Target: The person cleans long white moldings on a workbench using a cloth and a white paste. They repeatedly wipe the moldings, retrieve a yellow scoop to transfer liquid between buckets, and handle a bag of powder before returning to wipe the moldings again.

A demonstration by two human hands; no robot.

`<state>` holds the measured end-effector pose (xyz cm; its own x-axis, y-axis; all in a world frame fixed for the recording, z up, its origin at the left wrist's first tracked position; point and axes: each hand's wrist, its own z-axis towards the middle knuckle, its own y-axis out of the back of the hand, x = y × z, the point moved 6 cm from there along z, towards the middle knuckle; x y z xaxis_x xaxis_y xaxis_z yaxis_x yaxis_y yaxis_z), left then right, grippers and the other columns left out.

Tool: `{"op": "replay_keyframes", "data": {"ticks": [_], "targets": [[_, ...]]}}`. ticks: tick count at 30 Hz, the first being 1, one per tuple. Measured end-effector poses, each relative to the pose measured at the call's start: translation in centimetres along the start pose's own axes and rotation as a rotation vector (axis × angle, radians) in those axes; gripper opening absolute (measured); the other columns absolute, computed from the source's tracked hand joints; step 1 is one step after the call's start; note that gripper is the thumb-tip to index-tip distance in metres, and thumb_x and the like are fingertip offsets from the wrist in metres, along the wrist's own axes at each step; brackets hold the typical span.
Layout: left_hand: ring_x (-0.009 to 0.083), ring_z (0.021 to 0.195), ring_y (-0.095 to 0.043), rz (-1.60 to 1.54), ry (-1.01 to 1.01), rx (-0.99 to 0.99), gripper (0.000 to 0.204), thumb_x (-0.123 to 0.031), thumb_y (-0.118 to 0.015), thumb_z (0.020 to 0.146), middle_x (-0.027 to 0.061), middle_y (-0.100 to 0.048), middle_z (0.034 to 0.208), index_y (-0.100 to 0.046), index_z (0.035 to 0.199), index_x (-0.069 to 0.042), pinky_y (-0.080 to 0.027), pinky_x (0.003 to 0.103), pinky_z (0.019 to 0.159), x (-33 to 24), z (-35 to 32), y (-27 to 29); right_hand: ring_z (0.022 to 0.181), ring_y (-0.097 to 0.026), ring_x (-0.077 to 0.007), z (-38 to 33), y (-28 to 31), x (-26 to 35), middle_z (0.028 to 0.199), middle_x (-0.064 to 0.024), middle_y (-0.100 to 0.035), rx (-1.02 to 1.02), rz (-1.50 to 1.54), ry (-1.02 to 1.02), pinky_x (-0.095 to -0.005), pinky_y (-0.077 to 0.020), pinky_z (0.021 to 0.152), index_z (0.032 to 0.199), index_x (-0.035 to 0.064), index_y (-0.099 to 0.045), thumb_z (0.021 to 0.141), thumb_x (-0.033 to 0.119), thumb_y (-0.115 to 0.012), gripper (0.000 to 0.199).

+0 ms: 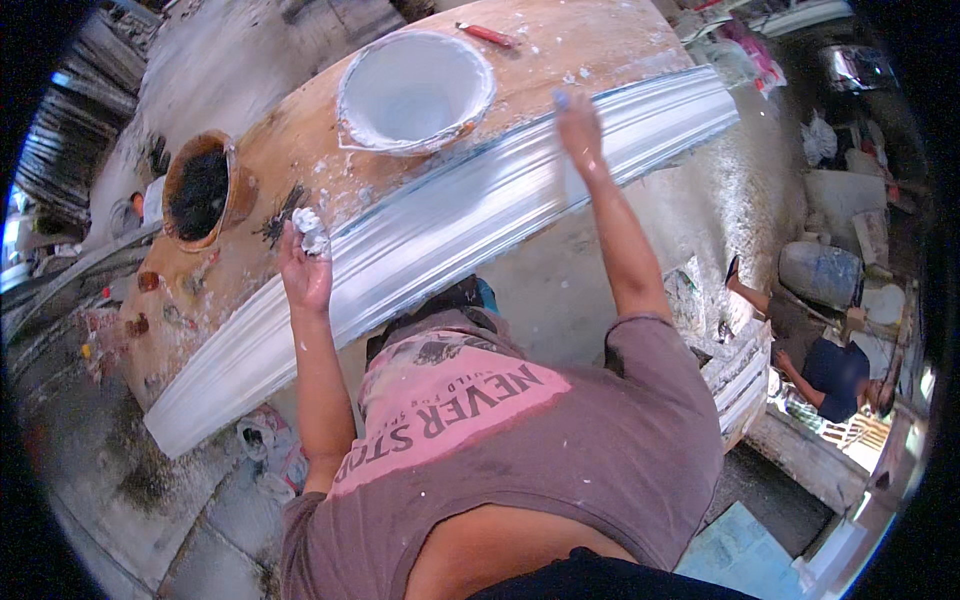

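Observation:
A long, white, ribbed moulding (pixel 440 225) lies slantwise along the near edge of the brown work table (pixel 290 130). My left hand (pixel 306 270) is beside it on the left, its fingers curled around a lump of wet white paste (pixel 311 232). Over the right part of the moulding is my right hand (pixel 580 135), smeared by motion. Something bluish shows at its fingertips, too blurred to name, and I cannot make out whether the fingers grip it. Beyond the moulding stands a white bucket (pixel 415 90) with paste crusted on its rim.
An orange bucket (pixel 236 190) of dark material stands at the table's left, near loose dark fibres (pixel 278 215). A red-handled tool (pixel 488 36) lies at the far edge. Another person (pixel 835 380) is low at the right, near a blue-grey drum (pixel 820 275) and a whitish crate (pixel 735 385).

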<state>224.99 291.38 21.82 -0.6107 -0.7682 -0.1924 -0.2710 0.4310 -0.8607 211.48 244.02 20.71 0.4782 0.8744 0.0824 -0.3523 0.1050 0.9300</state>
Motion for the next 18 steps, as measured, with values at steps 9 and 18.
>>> {"op": "replay_keyframes", "data": {"ticks": [9, 18], "targets": [[0.028, 0.105, -0.057, -0.128, 0.073, 0.035, 0.031, -0.014, -0.06, 0.086, 0.0156, -0.059, 0.116, -0.056, 0.113, 0.0, -0.046, 0.041, 0.092, -6.3, -1.6, 8.2, 0.076, -0.061, -0.0374, -1.6, -5.5, 11.5, 0.081, -0.0199, -0.061, 0.094, 0.207, 0.028, -0.0469, -0.0496, 0.065, 0.083, 0.0022, -0.062, 0.08, 0.006, -0.05, 0.014], [0.0274, 0.105, -0.057, -0.124, 0.124, -0.007, 0.027, -0.012, -0.057, 0.088, 0.0155, -0.061, 0.113, -0.057, 0.111, 0.002, -0.043, 0.046, 0.097, -19.2, -6.6, 16.2, 0.073, -0.061, -0.0378, -10.7, -5.1, 44.2, 0.074, -0.0204, -0.06, 0.118, 0.476, 0.142, -0.0469, -0.0497, 0.064, 0.076, 0.002, -0.064, 0.078, 0.009, -0.051, 0.015]]}}
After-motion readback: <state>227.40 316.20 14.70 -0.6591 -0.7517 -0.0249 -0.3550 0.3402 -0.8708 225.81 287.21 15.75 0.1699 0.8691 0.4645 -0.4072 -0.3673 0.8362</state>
